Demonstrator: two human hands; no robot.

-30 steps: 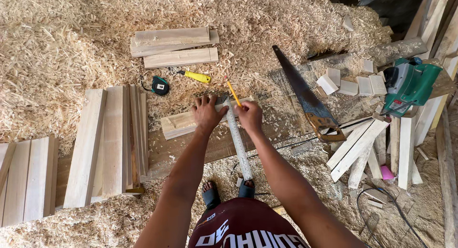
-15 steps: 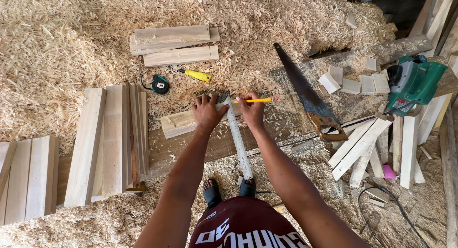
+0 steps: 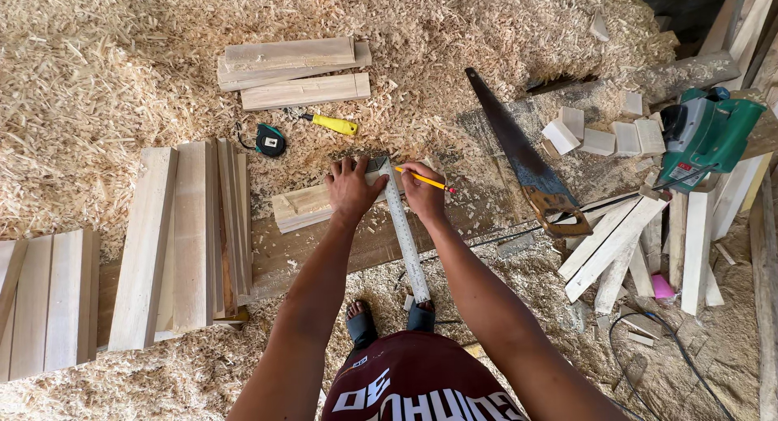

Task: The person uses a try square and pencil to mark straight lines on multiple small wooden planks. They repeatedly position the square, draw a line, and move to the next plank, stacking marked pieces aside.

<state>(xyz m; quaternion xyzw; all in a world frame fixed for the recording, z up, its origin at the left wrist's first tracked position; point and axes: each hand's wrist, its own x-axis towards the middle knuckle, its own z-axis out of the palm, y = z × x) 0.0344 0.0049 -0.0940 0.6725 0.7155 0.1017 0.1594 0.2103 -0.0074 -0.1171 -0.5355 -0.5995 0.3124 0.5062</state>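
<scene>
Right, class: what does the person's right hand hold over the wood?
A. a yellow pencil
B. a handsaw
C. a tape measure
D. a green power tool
A: the right hand grips a yellow pencil beside the metal square, which the left hand presses onto the wood piece.

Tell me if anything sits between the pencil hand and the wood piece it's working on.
Nothing visible does. The right hand holds the yellow pencil right beside the metal square, whose blade lies across the wood piece. The left hand presses down on that piece and the square's head.
</scene>
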